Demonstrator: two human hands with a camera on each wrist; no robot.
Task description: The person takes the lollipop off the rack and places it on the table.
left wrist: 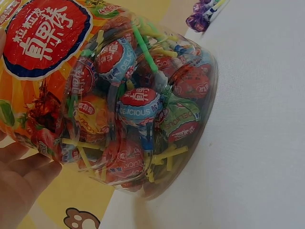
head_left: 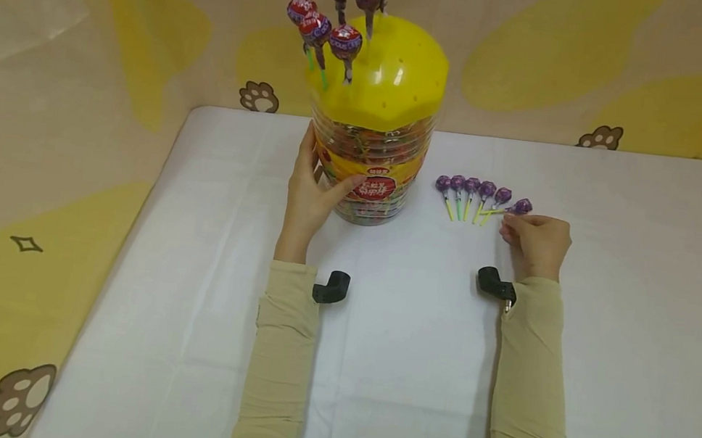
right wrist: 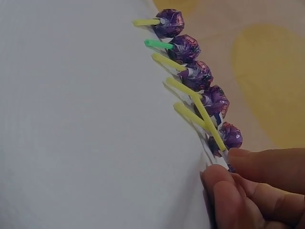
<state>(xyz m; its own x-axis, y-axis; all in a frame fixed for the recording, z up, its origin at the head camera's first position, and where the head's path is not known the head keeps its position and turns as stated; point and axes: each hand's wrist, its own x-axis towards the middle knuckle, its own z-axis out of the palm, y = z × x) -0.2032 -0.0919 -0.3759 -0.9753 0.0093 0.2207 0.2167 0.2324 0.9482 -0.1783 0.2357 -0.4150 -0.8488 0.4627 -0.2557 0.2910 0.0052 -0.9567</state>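
Observation:
A large clear jar [head_left: 374,211] full of wrapped lollipops, with a yellow domed lid [head_left: 402,72], stands upright on the table. Red-and-purple lollipops [head_left: 346,43] stick up from holes in the lid's left part. My left hand [head_left: 311,196] grips the jar's left side, thumb across the front label. Right of the jar lie several purple-wrapped lollipops [head_left: 472,186] in a row, heads toward the back. At the row's right end my right hand [head_left: 542,242] pinches one purple lollipop [head_left: 521,206]; its yellow stick [right wrist: 209,124] points left across its neighbours.
A white cloth covers the table [head_left: 404,372]. Behind and to the left hangs a beige and yellow patterned backdrop [head_left: 541,60]. Black wrist cameras [head_left: 332,287] jut inward from both sleeves.

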